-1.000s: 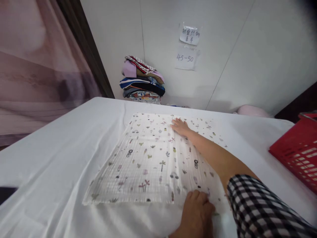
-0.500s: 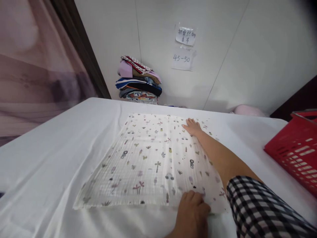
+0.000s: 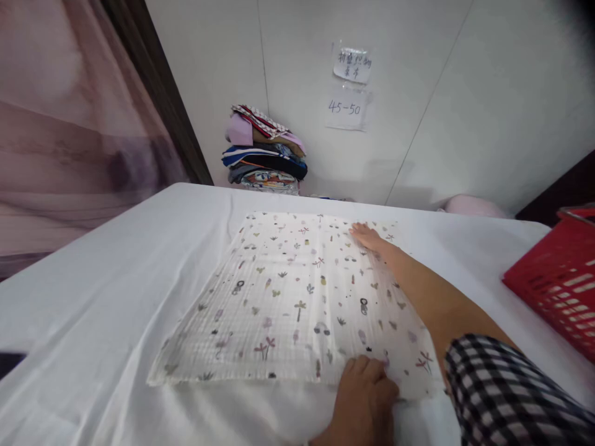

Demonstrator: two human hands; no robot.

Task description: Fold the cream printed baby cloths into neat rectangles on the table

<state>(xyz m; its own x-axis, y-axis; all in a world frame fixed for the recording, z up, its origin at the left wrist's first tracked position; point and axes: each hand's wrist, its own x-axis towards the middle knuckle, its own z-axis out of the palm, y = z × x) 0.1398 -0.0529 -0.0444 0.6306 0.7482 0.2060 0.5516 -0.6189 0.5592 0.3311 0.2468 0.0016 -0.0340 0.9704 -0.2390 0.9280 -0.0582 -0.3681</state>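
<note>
A thin white cotton cloth (image 3: 283,297) with small palm trees, rainbows and plants printed on it lies spread flat on the white-covered table (image 3: 106,297). My right hand (image 3: 367,236) reaches across to its far edge, palm down, fingers stretched out on the fabric. At the near edge, right of the middle, my left hand (image 3: 366,393) has its fingers bent over the cloth's border; its thumb and the gripped part are mostly hidden. Light creases run along the cloth, and its right side is partly covered by my right forearm.
A red plastic basket (image 3: 558,282) stands at the table's right edge. Behind the table is a stack of folded fabrics (image 3: 266,155) against the wall, below and left of two paper signs (image 3: 348,90). A pinkish curtain (image 3: 69,136) hangs on the left.
The view has shifted slightly, so everything sits a little further right. My right hand's fingers lie closer together on the far edge; my left hand stays at the near edge.
</note>
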